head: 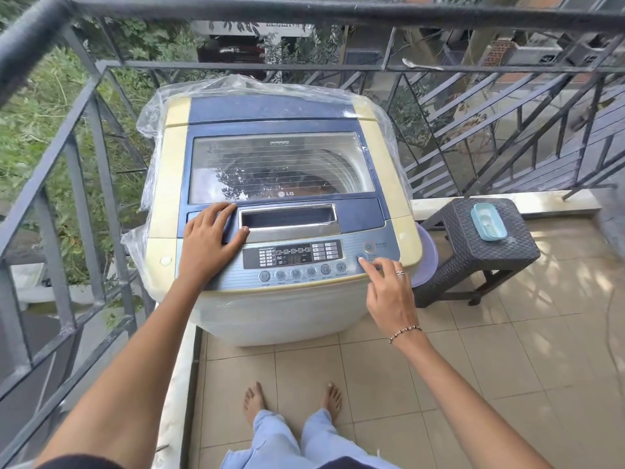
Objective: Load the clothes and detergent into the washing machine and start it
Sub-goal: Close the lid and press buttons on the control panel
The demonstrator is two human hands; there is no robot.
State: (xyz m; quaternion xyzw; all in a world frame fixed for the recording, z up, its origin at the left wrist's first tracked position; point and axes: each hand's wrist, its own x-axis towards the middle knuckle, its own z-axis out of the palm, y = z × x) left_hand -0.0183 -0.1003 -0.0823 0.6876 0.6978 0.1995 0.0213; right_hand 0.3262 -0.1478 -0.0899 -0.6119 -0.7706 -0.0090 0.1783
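Note:
A top-loading washing machine in yellow and blue stands in the balcony corner with its glass lid closed. Dark clothes show dimly through the glass inside the drum. My left hand rests flat on the blue lid front, left of the lid handle recess. My right hand points with its index fingertip on the start button at the right end of the control panel, whose display is lit; the other fingers are curled. No detergent is visible.
A dark wicker stool stands right of the machine with a light blue lidded box on it. A purple lid leans between machine and stool. Black metal railings close the balcony at left and behind. Clear plastic sheeting hangs around the machine.

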